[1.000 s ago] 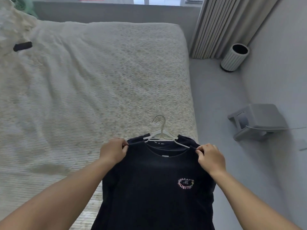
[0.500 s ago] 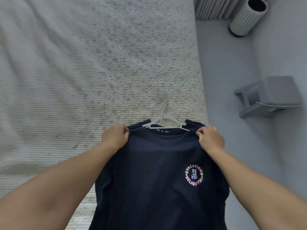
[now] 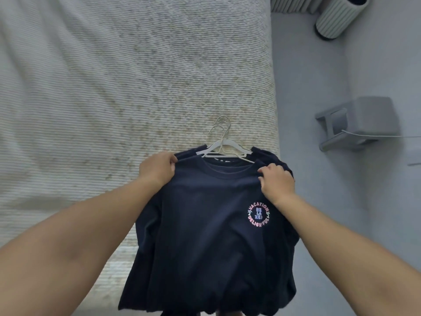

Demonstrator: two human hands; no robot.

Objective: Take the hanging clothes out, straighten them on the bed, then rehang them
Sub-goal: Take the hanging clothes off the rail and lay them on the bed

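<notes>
Shirt [image 3: 205, 224], navy, lower centre: chest print reads "VACATION RELAXED DELIGHTFUL". My left hand [image 3: 157, 171] and right hand [image 3: 276, 180] pinch its shoulders below white hangers [image 3: 224, 149], over the bed [image 3: 114, 76].

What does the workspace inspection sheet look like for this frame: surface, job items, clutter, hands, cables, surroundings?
Surface: bed with ribbed pale cover, lightly rumpled.
Job's things: navy T-shirt, printed chest logo, on white hangers; two hooks show.
Clutter: nothing seen on the bed.
Hands: left hand and right hand each grip a shirt shoulder.
Cables: thin white cable runs across the grey stool.
Surroundings: grey stool, ribbed bin, grey floor.
</notes>
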